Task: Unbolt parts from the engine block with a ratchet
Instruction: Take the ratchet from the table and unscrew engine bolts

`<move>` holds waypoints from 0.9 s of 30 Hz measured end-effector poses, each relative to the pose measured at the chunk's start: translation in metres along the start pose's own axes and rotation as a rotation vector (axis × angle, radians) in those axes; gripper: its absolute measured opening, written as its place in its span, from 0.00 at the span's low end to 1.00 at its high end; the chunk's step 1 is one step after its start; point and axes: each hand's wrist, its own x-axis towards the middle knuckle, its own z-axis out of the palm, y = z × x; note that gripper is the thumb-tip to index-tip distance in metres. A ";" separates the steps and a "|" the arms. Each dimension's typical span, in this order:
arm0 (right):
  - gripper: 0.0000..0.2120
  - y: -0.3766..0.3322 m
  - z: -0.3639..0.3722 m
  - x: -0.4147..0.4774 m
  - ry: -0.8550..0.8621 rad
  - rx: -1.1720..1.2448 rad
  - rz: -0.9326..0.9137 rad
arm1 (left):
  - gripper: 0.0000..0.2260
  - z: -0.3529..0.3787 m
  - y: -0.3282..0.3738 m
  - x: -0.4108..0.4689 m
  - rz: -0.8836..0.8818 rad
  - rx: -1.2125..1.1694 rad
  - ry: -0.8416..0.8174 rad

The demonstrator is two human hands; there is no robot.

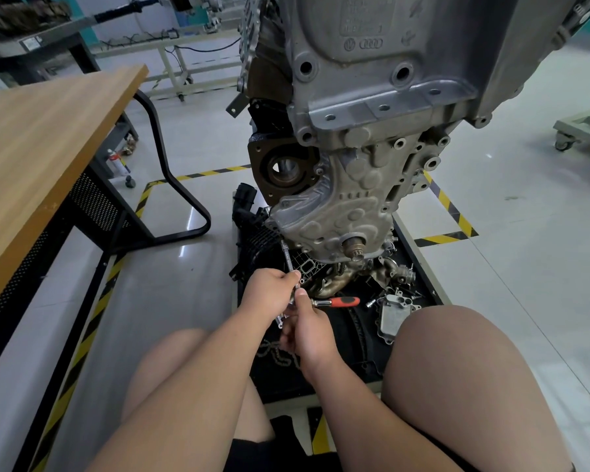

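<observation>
The grey engine block (348,185) stands upright in front of me on a black base tray (426,277). A ratchet with an orange handle (344,302) lies crosswise just below the block. From its head a long steel extension bar (288,258) runs up and left to the block's lower left edge. My left hand (269,294) pinches the extension bar near its lower end. My right hand (305,332) grips the ratchet at its head, fingers curled, just below the left hand. The bolt at the bar's tip is hidden.
Loose removed parts, among them an aluminium housing (394,313), a manifold (341,279) and bolts, lie on the tray. A wooden-topped table (45,148) with black legs stands at the left. My bare knees (457,369) flank the tray. Yellow-black tape (453,212) marks the floor.
</observation>
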 end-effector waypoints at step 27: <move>0.33 -0.001 0.006 0.001 -0.068 0.171 0.134 | 0.17 0.003 0.002 -0.001 -0.032 -0.015 -0.046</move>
